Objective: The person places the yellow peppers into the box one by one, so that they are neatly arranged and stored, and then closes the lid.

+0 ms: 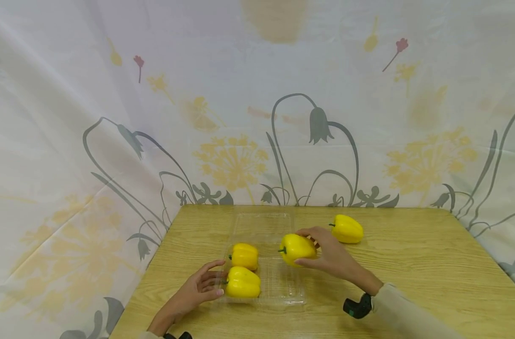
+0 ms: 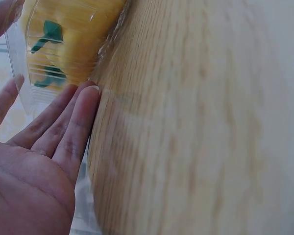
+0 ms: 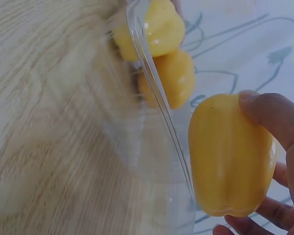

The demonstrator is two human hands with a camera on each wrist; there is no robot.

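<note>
In my right hand [image 1: 334, 254] is a yellow bell pepper [image 1: 297, 250], held between thumb and fingers over the right half of a clear plastic container [image 1: 280, 285]. The right wrist view shows this pepper close up beside the container's rim [image 3: 162, 105], the thumb on its upper end. Two more yellow bell peppers lie in the container's left half, one farther back [image 1: 245, 256] and one nearer [image 1: 243, 283]. My left hand [image 1: 193, 292] is at the container's left side, its fairly straight fingers [image 2: 74, 128] at the clear wall near the green stems.
Another yellow bell pepper [image 1: 348, 229] lies on the wooden table [image 1: 410, 263], behind my right hand. The container's clear lid [image 1: 261, 221] is folded back toward the table's far edge. A flower-patterned curtain [image 1: 249, 94] hangs behind the table.
</note>
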